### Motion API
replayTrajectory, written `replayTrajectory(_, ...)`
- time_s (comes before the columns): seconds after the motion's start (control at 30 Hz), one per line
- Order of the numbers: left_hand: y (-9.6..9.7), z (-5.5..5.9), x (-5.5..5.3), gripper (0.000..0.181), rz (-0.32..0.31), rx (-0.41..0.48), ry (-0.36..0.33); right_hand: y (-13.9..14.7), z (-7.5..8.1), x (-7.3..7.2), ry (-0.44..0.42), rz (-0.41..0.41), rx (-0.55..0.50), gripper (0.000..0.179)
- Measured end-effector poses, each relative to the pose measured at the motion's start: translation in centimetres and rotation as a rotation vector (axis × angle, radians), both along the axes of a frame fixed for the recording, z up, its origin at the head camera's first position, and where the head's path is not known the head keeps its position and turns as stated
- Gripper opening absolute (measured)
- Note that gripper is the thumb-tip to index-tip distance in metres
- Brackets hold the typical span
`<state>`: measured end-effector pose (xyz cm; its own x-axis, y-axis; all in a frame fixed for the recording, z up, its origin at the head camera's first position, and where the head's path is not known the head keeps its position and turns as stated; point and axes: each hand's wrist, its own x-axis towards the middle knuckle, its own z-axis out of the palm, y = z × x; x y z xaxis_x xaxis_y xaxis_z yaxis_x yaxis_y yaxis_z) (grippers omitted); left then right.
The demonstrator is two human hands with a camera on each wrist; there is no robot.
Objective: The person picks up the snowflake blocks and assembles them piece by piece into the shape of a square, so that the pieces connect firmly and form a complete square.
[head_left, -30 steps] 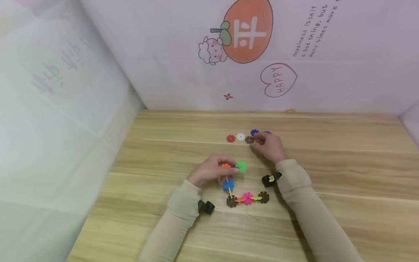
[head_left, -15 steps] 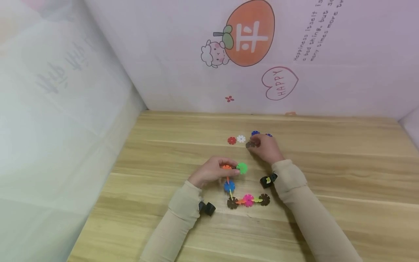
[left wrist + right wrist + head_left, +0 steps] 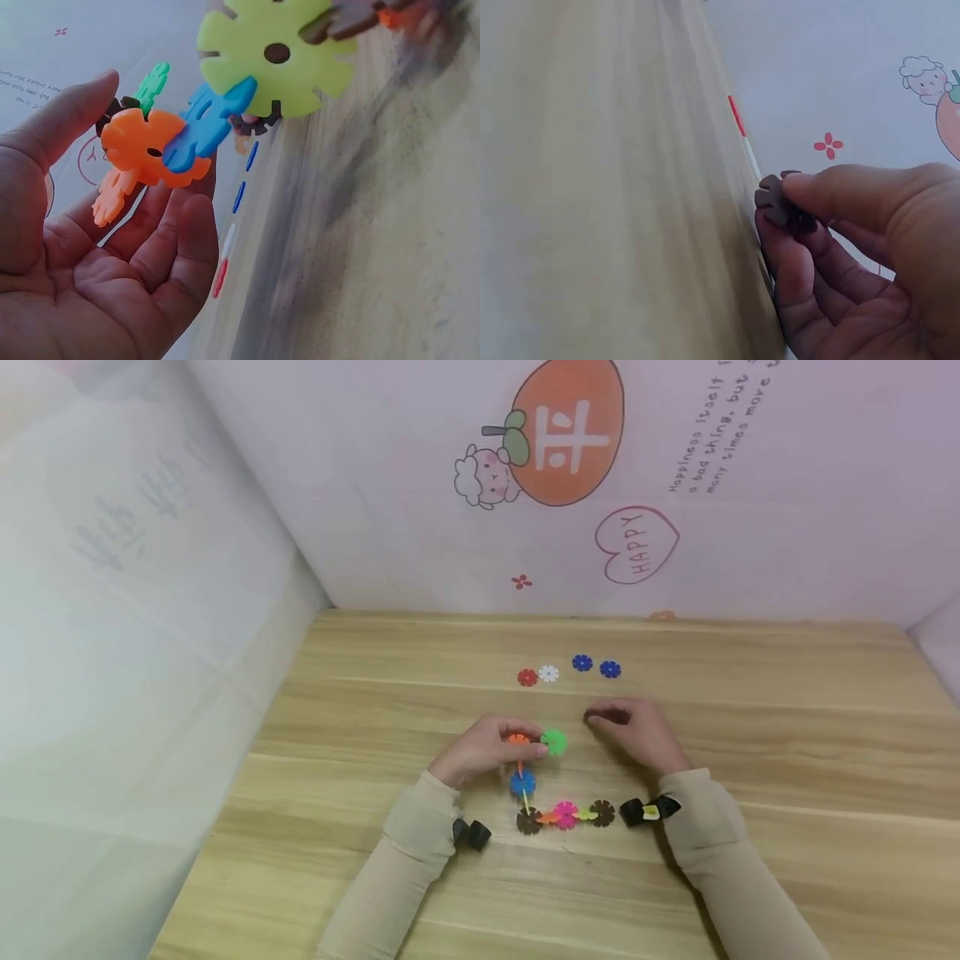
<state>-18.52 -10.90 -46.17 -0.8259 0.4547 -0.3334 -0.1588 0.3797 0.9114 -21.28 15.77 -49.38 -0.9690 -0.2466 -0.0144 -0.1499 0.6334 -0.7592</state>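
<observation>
One disc-chain [image 3: 522,782] — C-shaped, mouth rightward

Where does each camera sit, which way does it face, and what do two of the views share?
Head: worn on the head, facing forward and down at the table, chain and wall; the left hand, right hand and sleeves show.
Left wrist: worn on the left wrist, facing the chain that hand holds; the left hand shows from its palm side.
Right wrist: worn on the right wrist, facing the brown disc that hand pinches; the right hand shows.
Shared: both wrist views include the red disc and white disc, seen nearly edge-on.
</observation>
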Motion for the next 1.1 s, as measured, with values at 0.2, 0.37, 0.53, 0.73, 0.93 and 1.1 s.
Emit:
replayTrajectory(0.2,0.1,-0.2,0.1,0.031,0.001,-0.023,0.012,-0.3,0.0,2.0,-0.033,0.035,-0.043,0.023)
replayTrajectory(0.37,0.3,-0.2,0.1,0.034,0.012,-0.049,0.024,-1.0,0.1,3.2,-0.004,0.076,-0.145,0.018)
replayTrajectory(0.53,0.4,-0.1,0.1,0.035,0.016,-0.052,0.028,-1.0,0.7,4.0,0.076,0.091,-0.213,0.015)
replayTrajectory(0.73,0.4,0.1,0.3,0.029,0.008,-0.034,0.021,-1.0,1.4,4.7,0.203,0.111,-0.215,0.015)
replayTrajectory(0.93,0.4,0.0,0.3,0.026,0.006,-0.012,0.024,-1.1,1.9,4.8,0.27,0.146,-0.19,0.02)
replayTrajectory(1.1,0.4,-0.1,0.4,0.026,0.007,0.008,0.02,-1.1,1.8,4.8,0.316,0.161,-0.168,0.02)
